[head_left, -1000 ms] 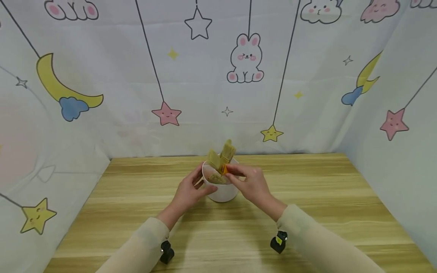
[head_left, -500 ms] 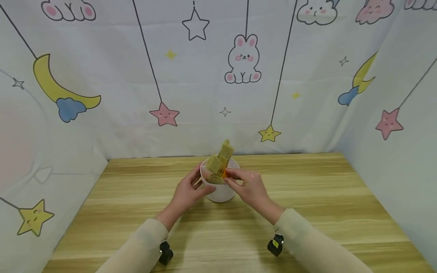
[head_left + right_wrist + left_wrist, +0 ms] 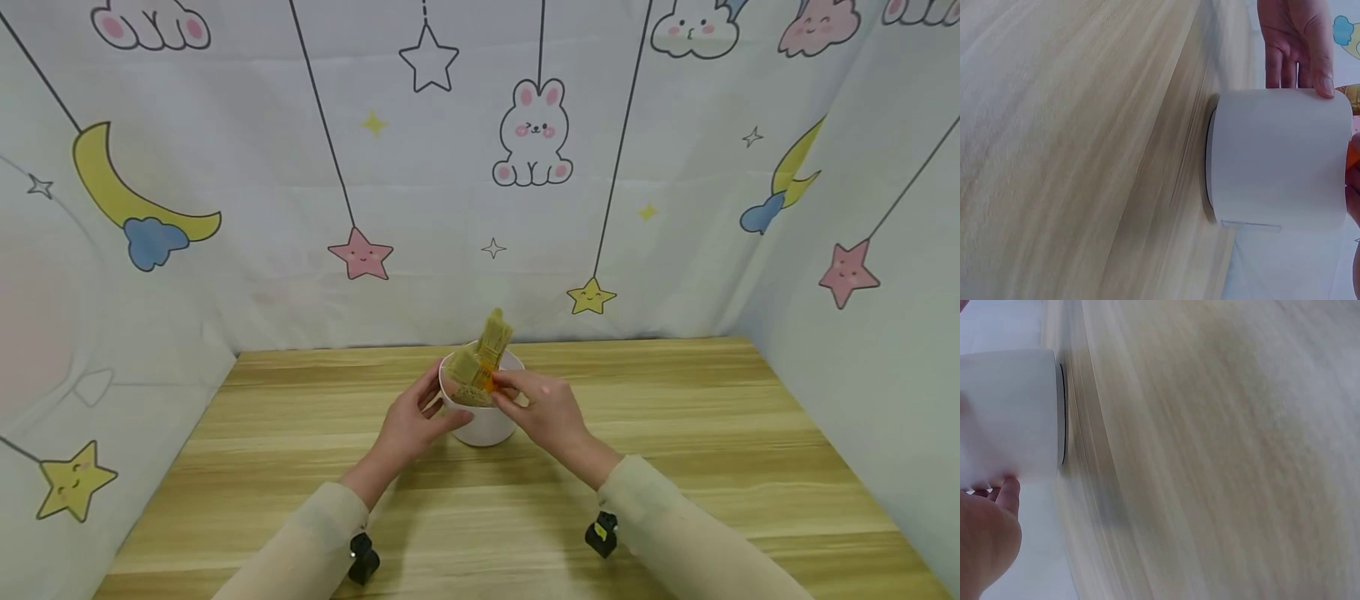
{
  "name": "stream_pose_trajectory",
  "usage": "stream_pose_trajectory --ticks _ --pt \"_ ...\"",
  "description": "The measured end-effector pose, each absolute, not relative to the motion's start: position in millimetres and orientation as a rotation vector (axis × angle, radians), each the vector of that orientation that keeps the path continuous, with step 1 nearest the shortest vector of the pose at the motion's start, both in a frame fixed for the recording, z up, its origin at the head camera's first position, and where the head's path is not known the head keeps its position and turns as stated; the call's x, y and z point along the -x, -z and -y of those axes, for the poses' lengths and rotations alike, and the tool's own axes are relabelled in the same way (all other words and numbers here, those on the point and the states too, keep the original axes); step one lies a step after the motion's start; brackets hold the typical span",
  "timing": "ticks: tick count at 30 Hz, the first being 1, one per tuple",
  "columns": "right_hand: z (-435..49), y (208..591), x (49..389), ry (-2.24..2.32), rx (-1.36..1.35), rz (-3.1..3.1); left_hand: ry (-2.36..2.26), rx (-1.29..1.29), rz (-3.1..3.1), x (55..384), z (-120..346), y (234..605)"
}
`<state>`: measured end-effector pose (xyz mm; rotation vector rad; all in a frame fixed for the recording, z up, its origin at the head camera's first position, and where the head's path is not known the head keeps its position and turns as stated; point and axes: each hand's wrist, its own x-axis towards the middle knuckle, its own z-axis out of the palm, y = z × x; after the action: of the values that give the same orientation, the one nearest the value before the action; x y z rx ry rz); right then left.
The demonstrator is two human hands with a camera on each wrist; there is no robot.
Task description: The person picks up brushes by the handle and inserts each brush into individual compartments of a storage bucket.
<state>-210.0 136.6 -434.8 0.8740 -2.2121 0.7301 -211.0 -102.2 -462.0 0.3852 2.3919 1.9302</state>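
Note:
A white round tub (image 3: 486, 429) stands upright on the table. My left hand (image 3: 411, 421) holds it from the left, with the thumb on the near wall and the fingers round the far side. At the rim, my right hand (image 3: 543, 408) pinches a small orange piece (image 3: 489, 380) between thumb and fingertips. Ridged yellow-green pieces adjoin it: one long piece (image 3: 495, 335) sticks up above the rim, and a squarish one (image 3: 465, 367) leans over the opening. Another yellow-green piece (image 3: 471, 395) lies lower inside. The right wrist view shows the orange piece (image 3: 1353, 153) at the tub's mouth.
The wood-grain table (image 3: 480, 517) stretches out around the tub. A white cloth (image 3: 420, 183) printed with stars, moons and rabbits hangs behind and at both sides. Black wrist cameras sit at both cuffs.
The squarish yellow-green piece has tipped and sunk lower toward the tub's opening. My right hand has moved slightly down and left with the orange piece. The left hand stays on the tub.

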Motion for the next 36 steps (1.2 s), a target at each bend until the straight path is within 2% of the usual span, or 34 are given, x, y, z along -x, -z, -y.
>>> stream_pose_trajectory --ticks 24,36 --pt "-145.2 425.1 215.9 -0.596 -0.994 2.201 -1.898 -0.390 -2.413 211.3 107.4 461.7" --pt "-174.0 412.8 213.4 -0.482 -0.996 2.238 -1.783 -0.397 -2.474 210.9 111.6 454.2"
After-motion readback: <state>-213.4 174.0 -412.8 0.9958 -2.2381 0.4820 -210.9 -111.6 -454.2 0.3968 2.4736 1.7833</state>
